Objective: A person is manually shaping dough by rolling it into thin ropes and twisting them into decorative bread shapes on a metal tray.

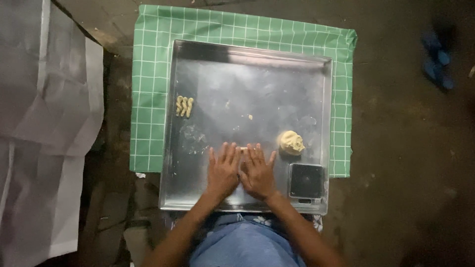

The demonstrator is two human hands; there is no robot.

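Head view, looking straight down. Both hands lie flat, palms down, side by side on a large square steel tray, fingers spread and pointing away from the person. Left hand and right hand touch at the inner edges; neither is clenched, nothing is grasped, both press open onto the tray floor. A small pale strip of dough shows just between the fingertips of the two hands, mostly covered by them; how long it is cannot be told. To the right of the right hand, near but apart, sits a rough lump of yellowish dough. Just below that lump, in the tray's near right corner, stands a small dark square scale. Far left on the tray, well apart from the hands, three short twisted dough pieces lie side by side. A few crumbs dot the tray's middle. The tray rests on a green checked cloth. Crumpled grey sheeting lies to the left on the dark ground.
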